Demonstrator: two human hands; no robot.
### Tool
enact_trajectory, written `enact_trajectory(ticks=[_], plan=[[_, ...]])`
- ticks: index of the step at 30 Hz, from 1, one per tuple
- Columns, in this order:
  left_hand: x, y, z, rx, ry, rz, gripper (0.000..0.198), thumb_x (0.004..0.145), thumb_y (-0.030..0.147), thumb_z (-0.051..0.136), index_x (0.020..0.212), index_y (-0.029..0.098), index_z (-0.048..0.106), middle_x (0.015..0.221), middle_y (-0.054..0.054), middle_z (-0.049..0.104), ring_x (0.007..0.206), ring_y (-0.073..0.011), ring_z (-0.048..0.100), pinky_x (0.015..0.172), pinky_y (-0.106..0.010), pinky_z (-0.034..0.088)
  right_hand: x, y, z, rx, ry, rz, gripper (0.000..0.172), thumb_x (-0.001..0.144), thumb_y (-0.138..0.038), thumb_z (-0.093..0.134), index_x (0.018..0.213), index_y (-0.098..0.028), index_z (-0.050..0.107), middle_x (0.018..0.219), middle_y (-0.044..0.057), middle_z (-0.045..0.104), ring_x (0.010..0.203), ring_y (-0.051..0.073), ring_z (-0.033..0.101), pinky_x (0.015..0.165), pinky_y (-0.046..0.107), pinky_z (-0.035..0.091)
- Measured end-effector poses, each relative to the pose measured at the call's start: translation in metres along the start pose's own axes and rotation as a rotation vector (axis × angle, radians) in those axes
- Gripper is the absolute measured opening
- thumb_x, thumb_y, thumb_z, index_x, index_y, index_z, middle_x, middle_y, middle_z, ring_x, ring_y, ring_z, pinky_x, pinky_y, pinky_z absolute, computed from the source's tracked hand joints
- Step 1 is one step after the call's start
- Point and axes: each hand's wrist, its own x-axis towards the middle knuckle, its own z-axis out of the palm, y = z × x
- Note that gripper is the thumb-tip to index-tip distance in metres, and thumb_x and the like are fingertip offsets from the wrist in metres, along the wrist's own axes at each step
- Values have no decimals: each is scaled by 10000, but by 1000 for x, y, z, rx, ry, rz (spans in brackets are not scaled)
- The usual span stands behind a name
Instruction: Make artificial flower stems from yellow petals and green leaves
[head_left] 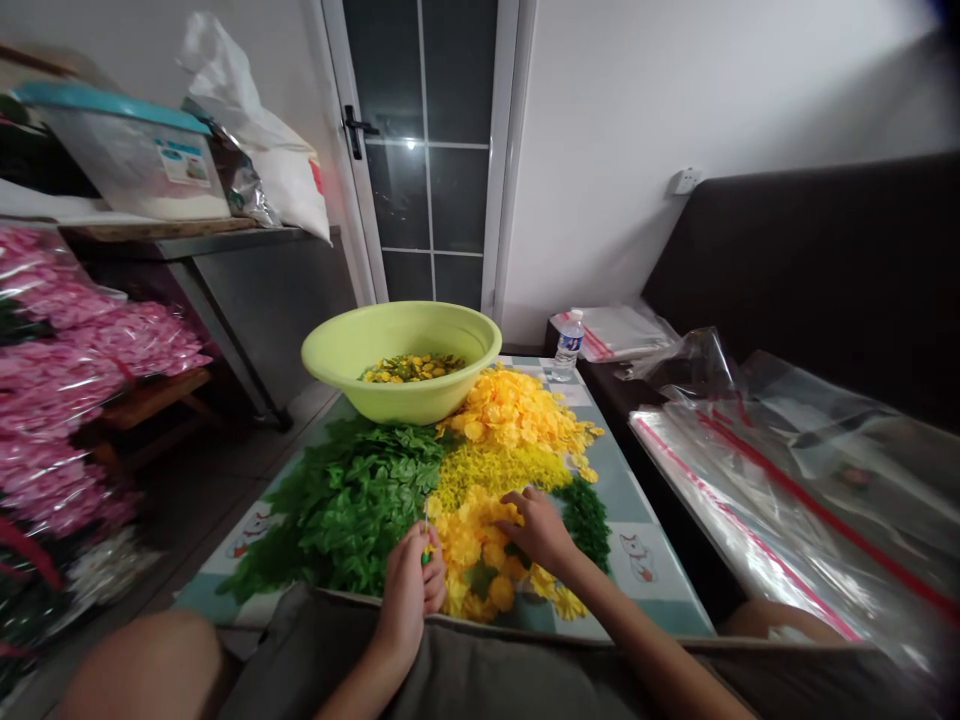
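My left hand (411,575) is closed around a thin pale rod (427,515) that points upward, with a small green and yellow part (427,554) showing between the fingers. What the rod is, I cannot make out. Over a pile of yellow artificial flower petals (472,520) reaches my right hand (536,528), its fingers bent and apart, the tips at the petals. Green artificial leaves (360,500) lie heaped left of my left hand. Small yellow pieces (502,472) spread behind the petals, and dark green pieces (586,525) lie right of my right hand.
A light green basin (330,368) holding yellow and green pieces stands at the table's (660,590) far side. Behind the orange-yellow petals (517,405) is a water bottle (569,345). Clear plastic bags (757,500) cover the dark seat; wrapped pink flowers (60,370) stand left.
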Motion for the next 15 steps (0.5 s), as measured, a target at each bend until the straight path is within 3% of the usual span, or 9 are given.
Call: enact_trajectory(ticks=[4,8,11,15], plan=[[0,-3,-1,-3,-23,-25,290,677,443,584,661,221,398,426,148,259,312,-9,131,322,-124,99,3,3,7,53,-20,-43,356,795,-202,610,1151,-209,626,1000,91,632,958,213,595,819,286,440],[0,-6,-1,-7,-43,-46,258,686,408,575,662,220,401,430,148,251,317,-10,124,324,-126,106,5,-2,11,65,15,-71,353,835,-142,520,1185,-149,566,1012,92,631,952,179,582,824,258,433],[1,-9,-1,-1,-50,-54,245,701,396,562,658,220,398,435,144,255,319,-14,128,320,-125,108,8,-8,16,41,24,-105,311,857,-193,537,1162,-135,559,1048,94,633,991,184,570,860,278,428],[3,-14,-1,19,-51,-55,235,694,389,561,658,222,399,425,143,264,321,-19,133,312,-126,115,14,-14,26,-24,10,-117,298,875,-298,581,1127,-139,576,1058,85,633,1011,225,582,894,416,443]])
